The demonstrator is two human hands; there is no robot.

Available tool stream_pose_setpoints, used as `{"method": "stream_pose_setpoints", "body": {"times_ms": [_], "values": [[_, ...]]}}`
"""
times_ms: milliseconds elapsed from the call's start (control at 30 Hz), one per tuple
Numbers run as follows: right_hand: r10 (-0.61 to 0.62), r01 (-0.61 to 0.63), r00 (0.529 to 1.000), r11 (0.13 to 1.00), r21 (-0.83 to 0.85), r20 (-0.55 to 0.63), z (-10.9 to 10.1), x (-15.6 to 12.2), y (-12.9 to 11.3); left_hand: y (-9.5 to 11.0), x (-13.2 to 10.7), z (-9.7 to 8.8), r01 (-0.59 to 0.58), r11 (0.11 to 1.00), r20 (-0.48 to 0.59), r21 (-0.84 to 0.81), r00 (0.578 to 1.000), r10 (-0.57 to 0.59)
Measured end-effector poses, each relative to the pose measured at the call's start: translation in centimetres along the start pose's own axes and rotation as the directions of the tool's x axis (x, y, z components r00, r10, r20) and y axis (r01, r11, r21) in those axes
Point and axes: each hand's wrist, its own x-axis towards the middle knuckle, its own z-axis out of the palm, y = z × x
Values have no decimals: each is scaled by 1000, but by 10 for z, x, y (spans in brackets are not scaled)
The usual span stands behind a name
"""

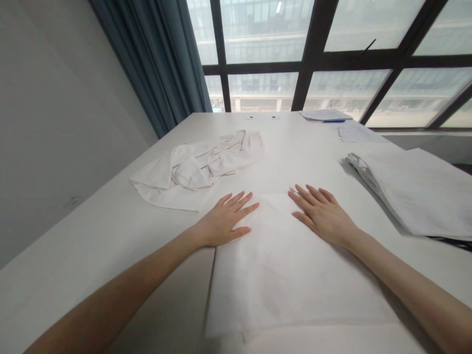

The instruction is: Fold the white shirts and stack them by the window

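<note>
A white cloth [295,280] lies spread flat on the white table in front of me, its near edge by the bottom of the view. My left hand [228,219] rests palm down on its far left corner, fingers stretched out. On the far right corner lies my right hand [317,211], also palm down with its fingers spread. Neither hand grips anything. Beyond my left hand sits a crumpled white cloth [195,172], loosely heaped with wrinkled folds.
To the right is a stack of folded white cloth [416,191], with dark strips under its near edge. Papers [326,114] and a blue pen [334,121] lie at the table's far right. Behind are a blue curtain [158,59] and dark-framed windows [309,59].
</note>
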Motion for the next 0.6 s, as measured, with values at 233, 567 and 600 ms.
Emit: {"method": "stream_pose_setpoints", "body": {"times_ms": [233,567,600], "values": [[175,-174,982,985,18,-67,4,-5,7,1,-1,0,6,1000,17,-6,1000,-6],[-193,176,981,948,266,37,-16,5,-38,4,0,1,-38,999,-24,6,999,38],[-193,172,980,950,261,56,-16,5,-39,4,0,1,-42,999,-24,5,999,42]]}}
